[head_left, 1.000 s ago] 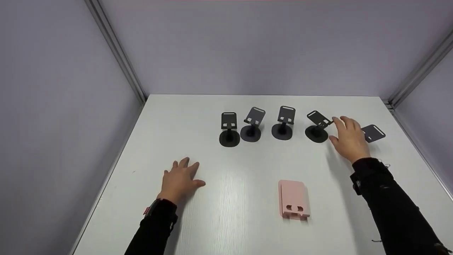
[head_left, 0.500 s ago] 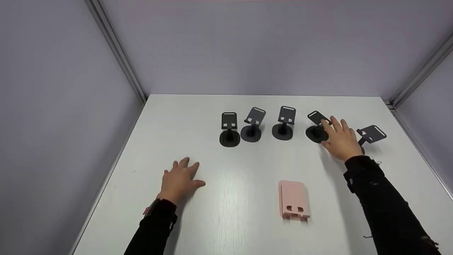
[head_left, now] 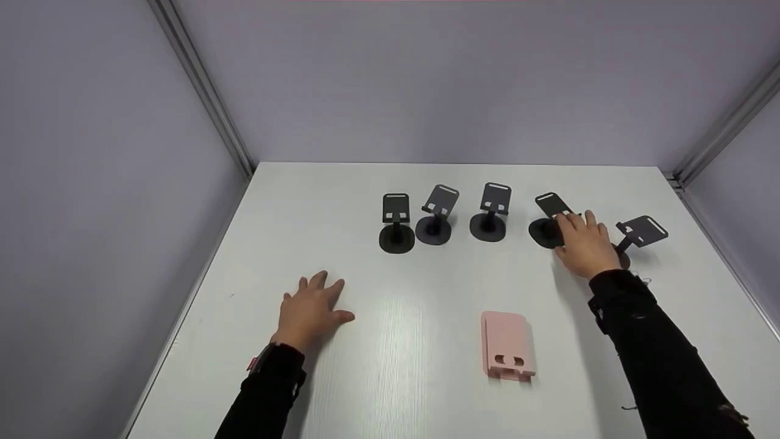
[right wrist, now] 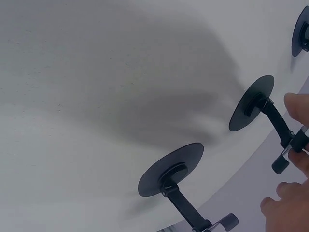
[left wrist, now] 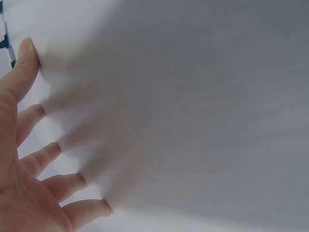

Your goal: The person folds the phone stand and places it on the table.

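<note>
Five-fingered and spread, my left hand (head_left: 308,314) rests its fingertips on the white table, holding nothing. At the back right, my right hand (head_left: 585,247) pinches the lower edge of a black phone stand's tilted plate, between thumb and fingers in the right wrist view. That phone stand (head_left: 551,204) has its round base (right wrist: 252,103) on the table; the fingers partly cover its plate. Just right of the hand is another dark phone stand (head_left: 643,230), its base partly hidden behind the hand.
Left of the gripped stand, three more phone stands (head_left: 396,208) stand in a row with raised plates. A pink folded phone stand (head_left: 507,341) lies flat nearer the front. Grey panels (head_left: 426,85) rise behind and beside the table (head_left: 304,201).
My right hand has moved left from beside the rightmost stand onto its neighbour and taken hold of its plate, which has shifted slightly right. My left hand stays still.
</note>
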{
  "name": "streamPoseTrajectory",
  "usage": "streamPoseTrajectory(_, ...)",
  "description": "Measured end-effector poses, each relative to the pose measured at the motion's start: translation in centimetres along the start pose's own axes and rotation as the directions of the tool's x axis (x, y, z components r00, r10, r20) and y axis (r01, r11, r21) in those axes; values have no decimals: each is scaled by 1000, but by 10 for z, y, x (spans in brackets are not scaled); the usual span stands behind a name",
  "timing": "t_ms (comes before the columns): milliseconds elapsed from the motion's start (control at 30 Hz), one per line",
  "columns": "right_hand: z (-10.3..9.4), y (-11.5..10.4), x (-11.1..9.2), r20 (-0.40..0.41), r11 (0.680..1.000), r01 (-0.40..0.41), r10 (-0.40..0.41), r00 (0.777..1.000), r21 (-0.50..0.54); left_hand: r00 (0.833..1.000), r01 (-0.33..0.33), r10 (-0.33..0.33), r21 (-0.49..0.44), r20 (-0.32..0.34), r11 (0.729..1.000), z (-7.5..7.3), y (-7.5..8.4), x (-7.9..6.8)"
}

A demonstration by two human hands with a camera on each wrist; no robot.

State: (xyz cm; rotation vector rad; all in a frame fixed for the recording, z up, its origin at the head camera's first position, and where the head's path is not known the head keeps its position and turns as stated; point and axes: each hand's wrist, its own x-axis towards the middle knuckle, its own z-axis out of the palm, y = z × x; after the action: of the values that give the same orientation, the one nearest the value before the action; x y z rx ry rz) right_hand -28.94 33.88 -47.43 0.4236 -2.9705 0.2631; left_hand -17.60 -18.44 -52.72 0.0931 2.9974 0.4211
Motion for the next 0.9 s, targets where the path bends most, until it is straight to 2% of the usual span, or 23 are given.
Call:
streamPoseTrajectory(133,2,3,-2,-43,999,46,-46,998,10,1000,2,-2,-4,7,1000,-1,0,0)
streamPoseTrajectory(367,3,2,-7,-72,997,75,-73,995,14,1000,8,-8,-5,21,1000,-1,0,-1)
streamPoseTrajectory(600,6,2,-12,-181,993,120,-118,976,0,999,13,-13,-6,35,1000,-1,0,-1)
streamPoseTrajectory(900,1,-1,-16,-204,996,85,-91,975,-39,999,0,0,-5,35,1000,-3,1,0)
